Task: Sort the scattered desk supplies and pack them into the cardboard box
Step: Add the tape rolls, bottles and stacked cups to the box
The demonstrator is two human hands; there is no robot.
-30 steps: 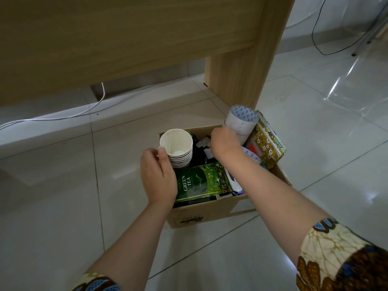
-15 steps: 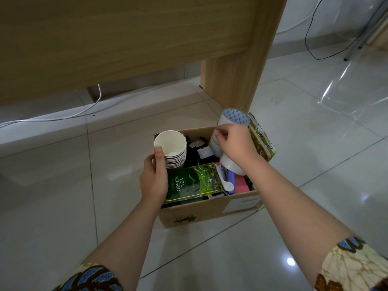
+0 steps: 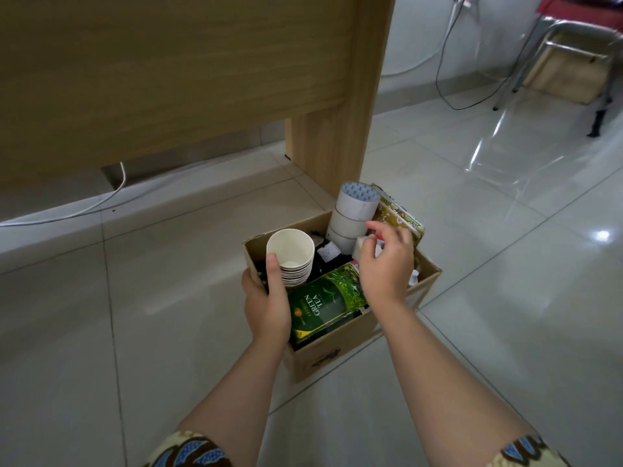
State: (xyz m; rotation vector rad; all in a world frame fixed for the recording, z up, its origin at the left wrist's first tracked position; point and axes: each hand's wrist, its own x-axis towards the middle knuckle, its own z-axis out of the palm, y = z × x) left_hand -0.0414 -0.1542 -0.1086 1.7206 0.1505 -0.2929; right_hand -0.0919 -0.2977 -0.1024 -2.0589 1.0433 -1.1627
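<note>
An open cardboard box (image 3: 340, 352) sits on the tiled floor beside a desk leg. My left hand (image 3: 266, 305) grips a stack of white paper cups (image 3: 290, 251) at the box's left corner, thumb on the cups' side. A green tea carton (image 3: 323, 305) lies flat at the front of the box. A stack of white tape rolls (image 3: 354, 210) stands tilted at the back, leaning on a gold floral-patterned case (image 3: 397, 220). My right hand (image 3: 387, 267) hovers over the box's right half with fingers apart, its index tip at the tape rolls' side. Small dark and white items fill the middle.
A wooden desk panel (image 3: 168, 79) and its leg (image 3: 337, 129) rise just behind the box. A white cable (image 3: 84, 210) trails on the floor at the left. At the back right are a black cable (image 3: 472, 102) and a metal chair frame (image 3: 556, 45).
My right hand set the tape rolls upright into the back of the box and has let go of them. My left hand has stayed on the paper cups.
</note>
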